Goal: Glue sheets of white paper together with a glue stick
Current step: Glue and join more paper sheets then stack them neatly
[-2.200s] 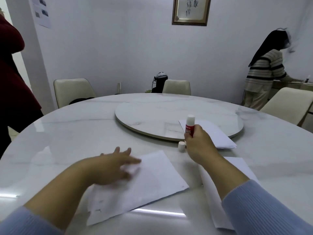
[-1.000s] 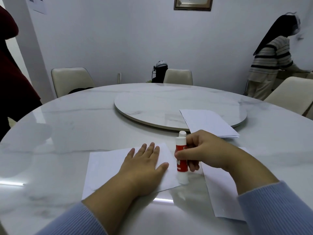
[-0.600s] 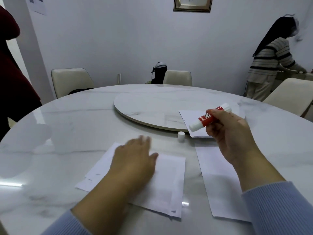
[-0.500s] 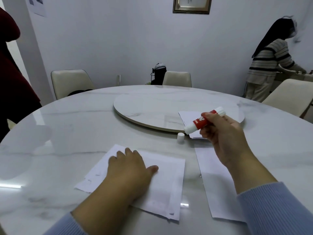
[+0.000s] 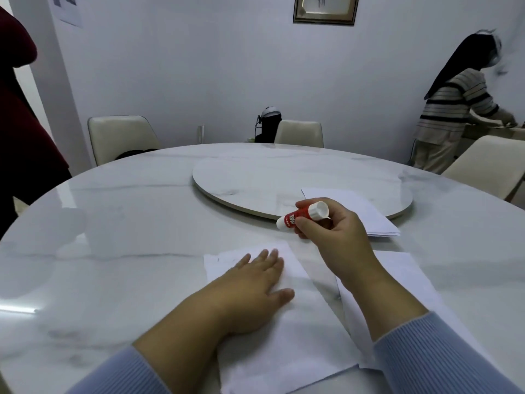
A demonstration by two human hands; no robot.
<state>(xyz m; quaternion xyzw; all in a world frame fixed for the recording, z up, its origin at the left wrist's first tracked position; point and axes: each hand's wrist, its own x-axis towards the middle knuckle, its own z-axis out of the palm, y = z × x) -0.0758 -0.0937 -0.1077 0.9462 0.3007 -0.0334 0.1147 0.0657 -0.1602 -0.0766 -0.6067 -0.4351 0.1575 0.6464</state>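
My left hand (image 5: pixel 254 288) lies flat, fingers spread, on a white sheet of paper (image 5: pixel 301 336) near the front of the table. My right hand (image 5: pixel 332 231) hovers just beyond that sheet and grips a red and white glue stick (image 5: pixel 302 214), which is tilted with its white base toward me and its far end pointing down and left. A second white sheet (image 5: pixel 403 280) lies to the right, partly under my right forearm. A stack of white paper (image 5: pixel 366 214) rests across the turntable's edge. The cap is hidden.
The round marble table (image 5: pixel 127 223) carries a raised turntable (image 5: pixel 255 180) in its middle. Cream chairs (image 5: pixel 119 137) stand around it. A person in a striped top (image 5: pixel 451 120) stands at the back right, and a person in dark red (image 5: pixel 20 123) at the left edge.
My left hand has turned the near sheet so that it runs lengthwise toward me. My right hand has come lower and nearer with the glue stick, its base now facing me.
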